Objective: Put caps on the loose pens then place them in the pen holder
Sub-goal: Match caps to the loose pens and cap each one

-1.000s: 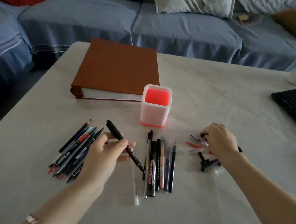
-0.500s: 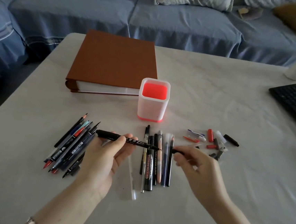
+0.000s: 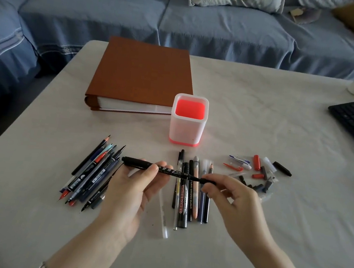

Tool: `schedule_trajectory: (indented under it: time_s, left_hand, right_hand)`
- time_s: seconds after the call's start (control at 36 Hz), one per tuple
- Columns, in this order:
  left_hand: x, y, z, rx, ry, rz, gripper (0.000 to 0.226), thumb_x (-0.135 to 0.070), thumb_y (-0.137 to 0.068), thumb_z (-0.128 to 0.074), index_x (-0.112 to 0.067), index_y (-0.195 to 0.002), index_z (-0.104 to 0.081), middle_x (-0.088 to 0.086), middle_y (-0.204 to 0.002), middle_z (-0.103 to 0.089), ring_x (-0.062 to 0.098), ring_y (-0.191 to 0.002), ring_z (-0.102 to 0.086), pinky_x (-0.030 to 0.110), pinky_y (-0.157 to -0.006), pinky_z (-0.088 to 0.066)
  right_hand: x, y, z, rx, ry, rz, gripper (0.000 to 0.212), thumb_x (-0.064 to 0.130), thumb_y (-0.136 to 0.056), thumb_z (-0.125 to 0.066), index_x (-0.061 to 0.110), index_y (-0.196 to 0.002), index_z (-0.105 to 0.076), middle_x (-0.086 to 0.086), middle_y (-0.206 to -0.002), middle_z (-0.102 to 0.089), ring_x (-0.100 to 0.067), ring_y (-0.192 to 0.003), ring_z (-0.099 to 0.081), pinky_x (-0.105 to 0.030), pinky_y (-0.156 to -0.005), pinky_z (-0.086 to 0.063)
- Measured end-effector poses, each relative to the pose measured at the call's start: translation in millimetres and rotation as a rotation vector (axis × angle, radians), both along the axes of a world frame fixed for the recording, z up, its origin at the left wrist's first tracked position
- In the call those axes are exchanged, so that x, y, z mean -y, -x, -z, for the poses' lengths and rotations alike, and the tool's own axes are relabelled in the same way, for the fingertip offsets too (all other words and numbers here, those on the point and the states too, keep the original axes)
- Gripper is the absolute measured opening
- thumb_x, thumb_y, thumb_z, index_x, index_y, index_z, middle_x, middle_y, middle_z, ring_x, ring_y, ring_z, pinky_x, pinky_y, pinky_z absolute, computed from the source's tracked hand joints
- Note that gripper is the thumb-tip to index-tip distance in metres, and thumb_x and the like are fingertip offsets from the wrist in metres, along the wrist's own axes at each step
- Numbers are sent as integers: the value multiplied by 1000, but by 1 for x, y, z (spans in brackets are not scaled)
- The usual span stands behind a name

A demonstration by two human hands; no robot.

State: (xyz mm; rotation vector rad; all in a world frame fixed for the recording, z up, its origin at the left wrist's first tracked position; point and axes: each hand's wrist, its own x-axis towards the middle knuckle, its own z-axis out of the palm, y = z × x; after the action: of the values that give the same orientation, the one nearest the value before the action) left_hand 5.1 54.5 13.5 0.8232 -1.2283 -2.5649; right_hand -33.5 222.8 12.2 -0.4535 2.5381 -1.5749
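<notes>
Now the left hand [image 3: 132, 185] is pinching the black marker [image 3: 168, 171] level, its long axis running left-right, while the right hand [image 3: 228, 195] is pinching a cap [image 3: 207, 181] onto its right end.

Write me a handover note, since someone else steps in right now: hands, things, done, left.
Left hand holds the black marker level above the table. Right hand pinches a black cap at its right end; whether it is fully seated I cannot tell.
Pen holder looks empty.
Two groups of pens lie on the table; loose caps lie to the right.
Left: cap nearly all pens, load the holder.
</notes>
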Motion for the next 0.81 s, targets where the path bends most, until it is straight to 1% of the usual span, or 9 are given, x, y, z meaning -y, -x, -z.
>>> schedule_trajectory:
  time_s: [0.14,0.25,0.31,0.36,0.44,0.56,0.64,0.69,0.81]
  left_hand:
    - [-3,-3,-3,-18,-12,-17,25,6,-83,-52,-8,-102,-48,10,-76,-73,22,-76,-71,26,-68,-58]
    - [-6,-7,-5,-27,80,-54,47,12,-80,-53,-26,-106,-45,15,-79,-73,23,-76,-71,25,-63,-58]
    - [-6,-8,-7,-40,132,-34,42,12,-80,-54,-24,-100,-48,17,-80,-71,23,-76,-71,25,-61,-57]
    - [-4,-10,-7,-32,151,-16,32,12,-79,-55,-18,-90,-49,17,-78,-70,23,-72,-70,28,-62,-58]
    - [-1,-12,-6,-15,173,-16,20,4,-77,-60,-13,-81,-50,13,-70,-68,22,-65,-69,32,-62,-59]
    - [1,-13,-4,10,209,-53,13,4,-77,-59,-7,-78,-52,13,-73,-64,18,-60,-68,30,-59,-59]
    - [4,-13,-2,17,221,-28,22,2,-67,-64,-8,-85,-56,5,-66,-65,16,-60,-68,26,-57,-58]
    - [4,-13,-2,22,211,5,28,-1,-62,-65,-9,-88,-58,0,-61,-67,16,-59,-68,26,-58,-58]
    - [0,-17,0,45,175,33,15,9,-72,-60,-4,-77,-54,3,-56,-67,16,-55,-68,24,-56,-58]
  right_hand:
    - [-1,-2,-2,4,-6,-57,30,15,-82,-63,46,-80,-62,19,-79,-69,-8,-72,-63,-13,-69,-47]
    - [-1,-5,-1,-53,-25,-80,23,22,-82,-64,45,-83,-64,15,-78,-70,-8,-70,-62,-13,-68,-46]
    - [-1,-5,2,-91,-40,-71,11,30,-80,-64,38,-85,-68,12,-76,-69,-9,-67,-61,-16,-66,-46]
    - [-2,-6,3,-127,-51,-67,17,35,-78,-60,32,-94,-67,13,-72,-69,-5,-68,-60,-13,-65,-45]
    - [-4,-4,1,-245,-121,-91,26,42,-80,-52,27,-96,-68,21,-76,-64,10,-73,-55,-4,-69,-40]
    - [-5,-2,1,-380,-241,-116,29,36,-85,-48,19,-97,-68,11,-78,-66,2,-76,-52,-8,-70,-41]
    - [-6,-4,4,-409,-263,-125,28,34,-87,-47,18,-97,-67,10,-77,-64,0,-77,-52,-6,-71,-39]
    - [-8,-4,5,-410,-241,-115,26,32,-87,-47,17,-95,-67,13,-73,-59,0,-73,-50,-4,-69,-38]
    - [-12,-3,9,-371,-212,-152,28,33,-88,-44,16,-93,-66,30,-73,-43,-1,-68,-48,-5,-64,-38]
